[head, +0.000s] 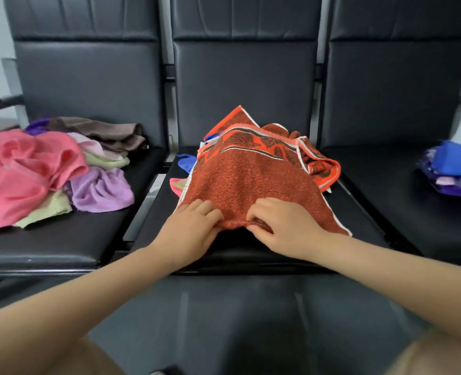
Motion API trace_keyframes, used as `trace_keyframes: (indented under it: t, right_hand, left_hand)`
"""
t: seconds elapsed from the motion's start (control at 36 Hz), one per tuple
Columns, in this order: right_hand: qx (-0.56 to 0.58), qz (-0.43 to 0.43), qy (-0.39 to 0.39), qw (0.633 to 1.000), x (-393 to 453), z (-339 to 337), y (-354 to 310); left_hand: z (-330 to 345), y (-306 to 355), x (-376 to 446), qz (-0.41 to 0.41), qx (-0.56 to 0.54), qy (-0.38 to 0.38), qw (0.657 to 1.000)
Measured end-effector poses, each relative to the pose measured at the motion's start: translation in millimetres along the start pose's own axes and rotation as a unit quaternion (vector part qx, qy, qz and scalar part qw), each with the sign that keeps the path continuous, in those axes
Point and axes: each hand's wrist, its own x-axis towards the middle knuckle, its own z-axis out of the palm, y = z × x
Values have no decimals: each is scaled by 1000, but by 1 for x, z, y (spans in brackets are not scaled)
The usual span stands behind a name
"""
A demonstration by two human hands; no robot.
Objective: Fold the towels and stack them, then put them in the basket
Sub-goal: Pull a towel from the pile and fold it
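Black padded bench seats (61, 239) in a row | orange-red patterned terry towel (251, 171) spread on middle seat — near edge bunched | left hand (194, 226) and right hand (283, 228) both pinch that edge, fingers curled | loose heap of pink, lilac and green towels (48, 171) on left seat | folded blue-purple stack (454, 169) on right seat

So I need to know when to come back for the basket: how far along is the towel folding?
Early to midway. Done: a small folded stack of blue and purple towels sits on the right seat. In hand: the left hand and right hand grip the near edge of the orange towel on the middle seat. Left: the loose pile of pink, lilac, green and brown towels on the left seat. No basket is in view.
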Motion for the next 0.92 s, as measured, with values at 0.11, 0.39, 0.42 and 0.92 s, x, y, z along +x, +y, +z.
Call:
trace_keyframes:
  t: [0.11,0.39,0.42,0.92]
  right_hand:
    - [-133,12,-59,989,-6,4,17]
    - [-16,163,-65,984,-33,-46,93]
    - [6,181,-60,982,-39,-49,97]
    - [245,291,4,925,-59,-89,65]
  left_hand:
    - [-3,-5,22,-48,-47,43,997]
    - [-3,-40,31,-90,19,-9,996]
    - [-4,-40,30,-86,17,-18,996]
    - [-41,-39,-9,-190,-252,-57,947]
